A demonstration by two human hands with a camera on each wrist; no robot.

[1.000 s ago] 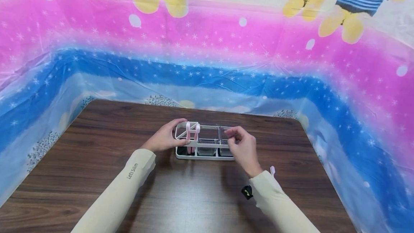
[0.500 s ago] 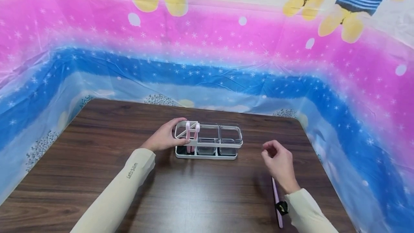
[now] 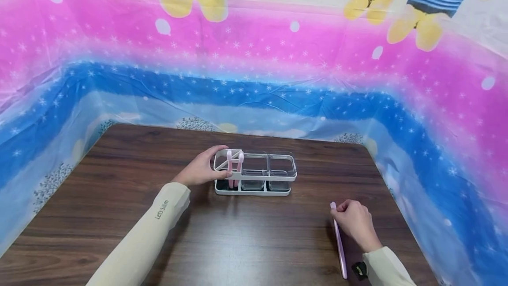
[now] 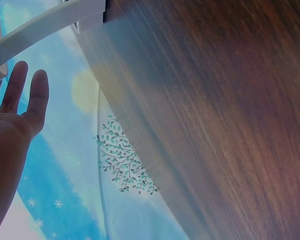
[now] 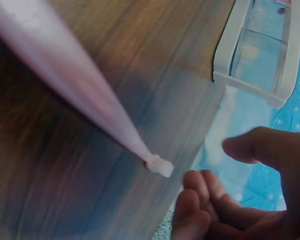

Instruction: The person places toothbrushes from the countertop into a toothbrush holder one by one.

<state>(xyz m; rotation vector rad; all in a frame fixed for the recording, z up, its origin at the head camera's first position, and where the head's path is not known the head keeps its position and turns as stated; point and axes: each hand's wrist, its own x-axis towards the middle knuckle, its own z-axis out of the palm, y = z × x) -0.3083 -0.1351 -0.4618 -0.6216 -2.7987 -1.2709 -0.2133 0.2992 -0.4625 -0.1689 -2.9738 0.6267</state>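
A white two-tier toothbrush holder (image 3: 274, 179) stands on the table, with two pink toothbrushes (image 3: 230, 169) upright in its left part and clear cups (image 3: 254, 184) in the others. My left hand (image 3: 200, 169) grips its left end, thumb in front and fingers behind. At the right another pink toothbrush (image 3: 339, 250) lies lengthwise, its pale head (image 5: 160, 166) pointing away from me. Close beside that head is my right hand (image 3: 355, 222), fingers bent. In the right wrist view, thumb and fingertips are apart with nothing between them.
The brown wooden table (image 3: 246, 242) ends at a patterned pink and blue cloth (image 3: 254, 65) hanging behind and at both sides. A small black object (image 3: 360, 270) sits at the right cuff.
My right hand has left the right end of the holder and moved right and towards me, to the lying toothbrush. The left hand has stayed on the holder.
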